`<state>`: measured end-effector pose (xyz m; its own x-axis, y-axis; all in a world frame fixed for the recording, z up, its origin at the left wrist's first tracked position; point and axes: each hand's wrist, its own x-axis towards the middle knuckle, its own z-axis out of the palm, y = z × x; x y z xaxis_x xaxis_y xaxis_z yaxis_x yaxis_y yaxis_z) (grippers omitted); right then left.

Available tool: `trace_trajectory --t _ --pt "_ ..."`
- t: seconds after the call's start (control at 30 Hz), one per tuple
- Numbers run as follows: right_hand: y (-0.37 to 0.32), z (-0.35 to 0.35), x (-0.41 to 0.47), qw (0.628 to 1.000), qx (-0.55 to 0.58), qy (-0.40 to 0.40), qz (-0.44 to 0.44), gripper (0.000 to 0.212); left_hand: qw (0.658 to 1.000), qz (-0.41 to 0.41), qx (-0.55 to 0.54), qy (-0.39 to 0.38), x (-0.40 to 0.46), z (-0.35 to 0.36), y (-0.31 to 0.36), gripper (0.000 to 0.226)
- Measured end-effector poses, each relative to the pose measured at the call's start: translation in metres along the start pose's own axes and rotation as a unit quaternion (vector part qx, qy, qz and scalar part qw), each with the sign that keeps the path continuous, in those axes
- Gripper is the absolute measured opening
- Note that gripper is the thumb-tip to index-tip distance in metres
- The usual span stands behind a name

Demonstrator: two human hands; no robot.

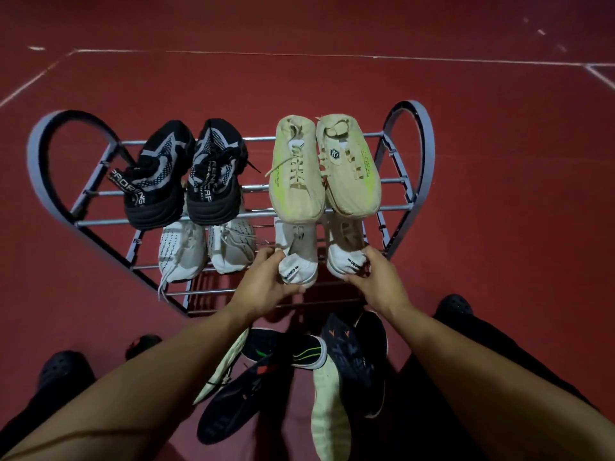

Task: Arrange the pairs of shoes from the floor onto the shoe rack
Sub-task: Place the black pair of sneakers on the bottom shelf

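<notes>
A grey metal shoe rack (60, 181) with heart-shaped ends stands on the red floor. Its top tier carries a black-and-grey pair (181, 176) on the left and a cream-and-lime pair (319, 168) on the right. On the lower tier sits a white knit pair (206, 249) at the left. My left hand (269, 284) grips the heel of a white sneaker (298, 257) on the lower tier's right part. My right hand (372, 274) grips the heel of its partner (344, 251) beside it. Both shoes' toes are hidden under the top tier.
Several loose shoes lie on the floor between my legs: a black one with green stripes (293, 351), dark navy ones (352, 357), and a pale sole turned up (329, 407). My feet in black clogs (63, 367) stand at either side. White lines (299, 55) mark the floor behind.
</notes>
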<state>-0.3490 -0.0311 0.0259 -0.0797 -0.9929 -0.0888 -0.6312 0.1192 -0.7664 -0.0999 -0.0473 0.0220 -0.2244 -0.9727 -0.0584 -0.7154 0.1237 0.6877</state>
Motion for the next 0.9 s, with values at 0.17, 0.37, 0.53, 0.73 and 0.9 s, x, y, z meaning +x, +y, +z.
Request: trace_trajectory --t 0.17,0.37,0.53,0.73,0.9 --pt "-0.008 -0.002 0.023 1.0 -0.011 0.005 0.001 0.043 0.998 -0.011 -0.011 0.057 0.015 0.008 0.014 0.046" --pt "-0.006 0.005 0.038 0.996 -0.083 -0.021 0.038 0.054 0.998 -0.053 0.035 0.03 0.029 0.007 0.005 0.067" --pt "-0.017 0.006 -0.011 0.963 -0.199 0.137 -0.122 0.053 0.994 -0.023 0.081 0.076 0.002 -0.003 -0.003 0.076" --pt "0.026 0.053 -0.05 0.945 -0.219 -0.07 -0.233 0.028 0.99 0.061 0.128 0.019 -0.05 -0.016 -0.067 0.019" --pt "0.074 0.107 -0.06 0.957 -0.17 -0.167 -0.168 0.028 0.984 -0.019 0.141 -0.106 -0.082 -0.01 -0.136 0.023"
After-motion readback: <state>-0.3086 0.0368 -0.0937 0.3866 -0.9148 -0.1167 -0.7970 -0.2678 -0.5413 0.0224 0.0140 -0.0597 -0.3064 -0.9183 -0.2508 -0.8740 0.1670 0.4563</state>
